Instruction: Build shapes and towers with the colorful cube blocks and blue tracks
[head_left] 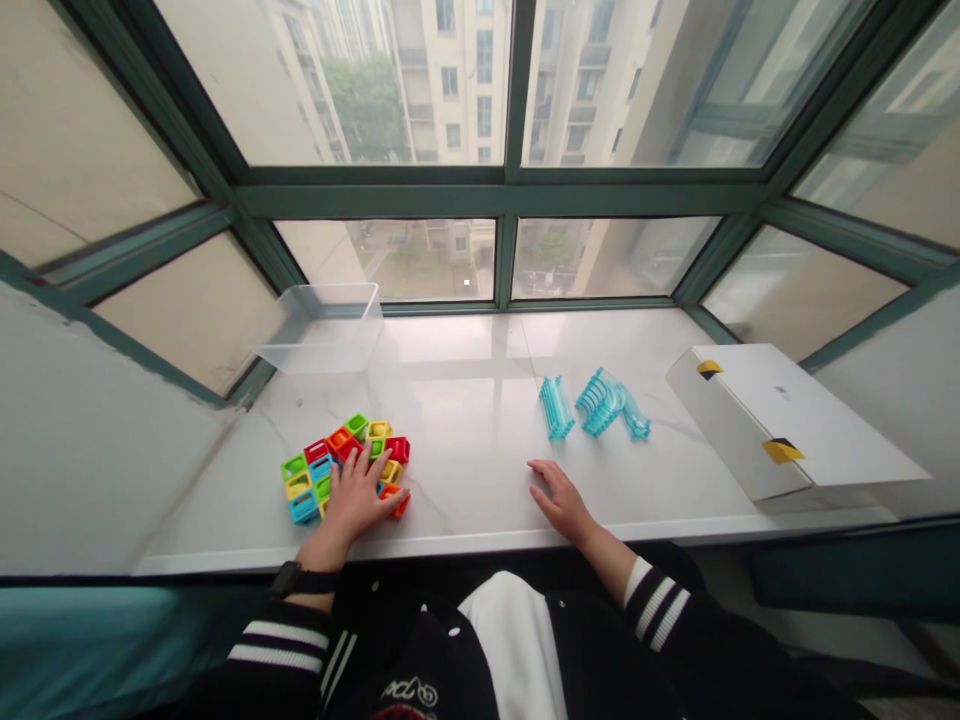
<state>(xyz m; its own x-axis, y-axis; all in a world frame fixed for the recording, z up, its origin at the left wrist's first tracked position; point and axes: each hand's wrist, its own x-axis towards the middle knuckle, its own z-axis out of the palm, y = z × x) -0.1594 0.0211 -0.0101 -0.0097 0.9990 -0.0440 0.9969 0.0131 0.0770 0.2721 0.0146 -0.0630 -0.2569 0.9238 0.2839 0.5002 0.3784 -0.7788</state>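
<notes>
Plastic blocks (321, 468) lie on the bench (465, 470) beneath your left hand (358, 492), its fingers spread; likely light and stiff, they suit a pinch across the side walls (your right hand (562, 503), loosely curled, holds nothing)

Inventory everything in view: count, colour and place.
Blocks: over ten, some hidden; multicoloured; front left
Translucent pieces: apparently three, blue, right of centre
Bin: one, clear, back left
Box: one, white, right
Tabs: two, yellow-black, on the box
Ledge: one, white, centre
Window frames: several, green, top
Buildings: several, beige, outside
Greenery: uncounted, green, outside
Surface: one, teal, bottom left
Watch: one, black, left wrist
Jacket: one, black, bottom
Shirt: one, white, bottom centre
Left hand: one, on the blocks
Right hand: one, over the ledge
</notes>
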